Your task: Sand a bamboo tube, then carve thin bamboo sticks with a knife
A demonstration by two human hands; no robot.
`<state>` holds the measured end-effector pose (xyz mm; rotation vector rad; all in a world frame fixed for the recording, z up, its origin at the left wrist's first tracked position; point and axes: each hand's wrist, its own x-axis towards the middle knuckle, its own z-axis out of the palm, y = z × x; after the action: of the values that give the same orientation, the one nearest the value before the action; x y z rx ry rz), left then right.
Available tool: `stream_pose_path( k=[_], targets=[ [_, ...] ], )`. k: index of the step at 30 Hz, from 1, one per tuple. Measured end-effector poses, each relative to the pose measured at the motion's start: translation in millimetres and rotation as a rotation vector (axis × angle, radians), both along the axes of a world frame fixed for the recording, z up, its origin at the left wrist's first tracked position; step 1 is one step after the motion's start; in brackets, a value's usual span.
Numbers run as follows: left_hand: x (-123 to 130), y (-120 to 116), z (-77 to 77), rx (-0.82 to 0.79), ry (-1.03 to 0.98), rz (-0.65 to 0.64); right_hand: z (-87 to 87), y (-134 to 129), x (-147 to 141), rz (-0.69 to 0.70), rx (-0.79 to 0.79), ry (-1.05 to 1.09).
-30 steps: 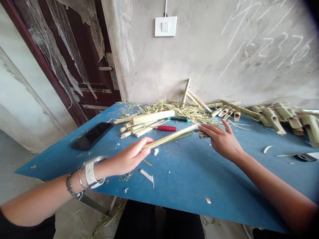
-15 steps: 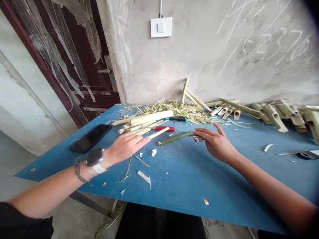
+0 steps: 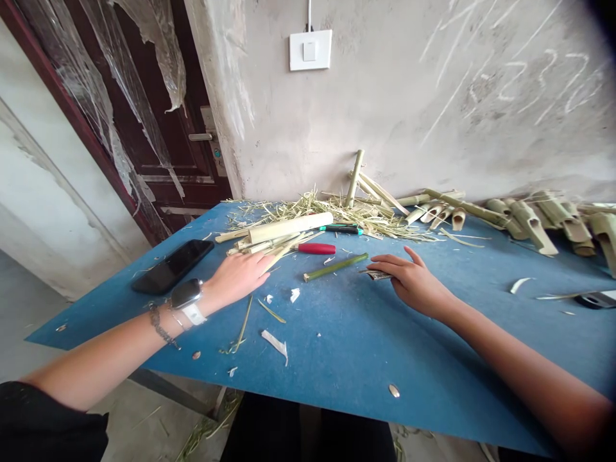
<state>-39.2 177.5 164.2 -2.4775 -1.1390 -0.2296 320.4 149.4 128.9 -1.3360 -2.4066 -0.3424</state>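
Observation:
My left hand [image 3: 238, 277] lies open at the near side of a bundle of pale bamboo strips [image 3: 262, 245], its fingertips at or just over them. A thick pale bamboo tube [image 3: 283, 228] lies behind the bundle. My right hand [image 3: 414, 283] rests open on the blue tabletop [image 3: 366, 346], its fingertips at a small folded dark-and-pale scrap [image 3: 376, 275]. Between my hands lies a thin green bamboo stick [image 3: 335, 267]. A red-handled tool [image 3: 316, 248] lies just beyond it, its tip hidden.
A black smartphone [image 3: 173, 266] lies at the table's left. Straw-like shavings [image 3: 332, 215] and cut bamboo pieces [image 3: 532, 224] line the wall. A marker [image 3: 341, 229] lies among them. White scraps dot the table, whose near edge drops to the floor.
My left hand has let go of the pale stick, which now lies against the strips, and has slid left. My right hand has eased slightly back toward me.

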Motion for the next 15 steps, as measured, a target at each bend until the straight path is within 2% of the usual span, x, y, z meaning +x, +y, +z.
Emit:
stream_pose_path(
  k=[6,11,15],
  targets=[
    [-0.9,5.4,-0.4,-0.180,-0.156,0.155,0.5,-1.0,-0.6,0.011,-0.034,0.023],
    [-7.0,8.0,1.7,-0.216,-0.243,0.147,1.2,-1.9,-1.3,0.021,-0.060,0.024],
    [-8.7,4.5,0.3,-0.217,-0.234,0.148,2.1,-2.4,-1.9,0.009,-0.084,0.012]
  ],
)
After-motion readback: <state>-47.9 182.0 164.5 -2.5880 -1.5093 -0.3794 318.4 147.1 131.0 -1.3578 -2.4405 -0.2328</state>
